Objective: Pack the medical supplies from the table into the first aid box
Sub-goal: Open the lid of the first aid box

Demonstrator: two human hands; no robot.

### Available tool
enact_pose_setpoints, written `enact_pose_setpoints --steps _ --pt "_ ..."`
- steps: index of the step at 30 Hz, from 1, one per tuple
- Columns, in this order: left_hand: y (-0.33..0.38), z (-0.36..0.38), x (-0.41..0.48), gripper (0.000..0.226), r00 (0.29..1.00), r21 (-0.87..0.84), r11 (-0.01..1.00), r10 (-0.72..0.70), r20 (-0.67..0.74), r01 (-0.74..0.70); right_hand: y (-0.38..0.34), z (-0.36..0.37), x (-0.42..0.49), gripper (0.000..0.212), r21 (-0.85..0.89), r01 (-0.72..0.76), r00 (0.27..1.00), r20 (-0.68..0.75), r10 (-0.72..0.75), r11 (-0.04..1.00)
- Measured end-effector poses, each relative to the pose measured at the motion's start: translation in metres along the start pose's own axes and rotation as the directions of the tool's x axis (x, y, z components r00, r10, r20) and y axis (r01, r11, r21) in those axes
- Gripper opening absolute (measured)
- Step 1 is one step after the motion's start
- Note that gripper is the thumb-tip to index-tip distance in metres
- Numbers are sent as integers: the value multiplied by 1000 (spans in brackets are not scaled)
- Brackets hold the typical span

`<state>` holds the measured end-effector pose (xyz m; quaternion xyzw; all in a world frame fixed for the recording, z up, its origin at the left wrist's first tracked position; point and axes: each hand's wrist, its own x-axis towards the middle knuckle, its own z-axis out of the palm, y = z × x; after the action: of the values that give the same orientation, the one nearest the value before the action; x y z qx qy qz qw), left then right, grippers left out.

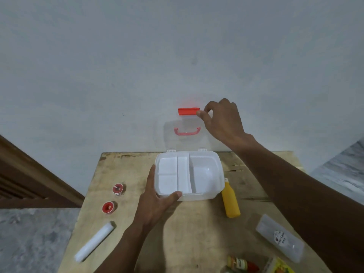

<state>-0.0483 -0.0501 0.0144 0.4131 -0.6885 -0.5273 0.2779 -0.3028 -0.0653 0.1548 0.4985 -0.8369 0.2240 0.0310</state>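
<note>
A white first aid box [215, 163] stands open at the back of the wooden table [193, 229], its inner tray split into compartments that hold nothing. Its clear lid [169, 134] with a pink handle stands upright against the wall. My right hand [222, 119] pinches the lid's top edge beside the red latch [188, 111]. My left hand [155, 198] grips the box's front left corner, thumb along the front wall. On the table lie two red tape rolls [117, 189] [108, 207], a white roll [94, 241] and a yellow bottle [230, 200].
A clear plastic case [279, 238] lies at the right. A small jar [241, 263] and a yellow packet [281, 266] sit at the table's front edge. The wall rises right behind the box. A wooden frame [29, 174] stands at the left.
</note>
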Motion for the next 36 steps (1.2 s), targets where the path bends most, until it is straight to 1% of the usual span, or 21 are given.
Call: enact_pose_setpoints --steps 5,14,18,24,29,31,34,36 --pt "-5 -2 -4 98 1000 27 1000 -8 13 7 4 -4 -3 35 28 -7 1000 16 7 1000" --pt "-2 -3 -5 97 1000 63 998 -7 22 6 -1 -10 -9 36 -21 6 999 33 -5 1000" --pt "-1 -2 -4 99 1000 77 997 -17 26 15 -1 -9 -12 39 -41 25 999 37 -23 999" --pt "0 -1 -5 95 1000 118 993 -26 15 24 2 -12 -24 48 -60 50 997 70 -45 997" --pt "0 -2 -6 98 999 157 987 -42 7 40 6 -19 -59 51 -59 -34 997 61 37 998" --pt "2 -2 -7 95 1000 158 987 -22 16 20 10 -20 -86 51 -62 -85 994 69 89 994" --pt "4 -3 -7 93 999 144 990 -1 37 -4 17 -12 -140 51 -89 -197 970 124 208 976" --pt "4 -3 -7 92 999 140 990 4 32 -8 20 -5 -177 52 -101 -227 966 105 237 969"
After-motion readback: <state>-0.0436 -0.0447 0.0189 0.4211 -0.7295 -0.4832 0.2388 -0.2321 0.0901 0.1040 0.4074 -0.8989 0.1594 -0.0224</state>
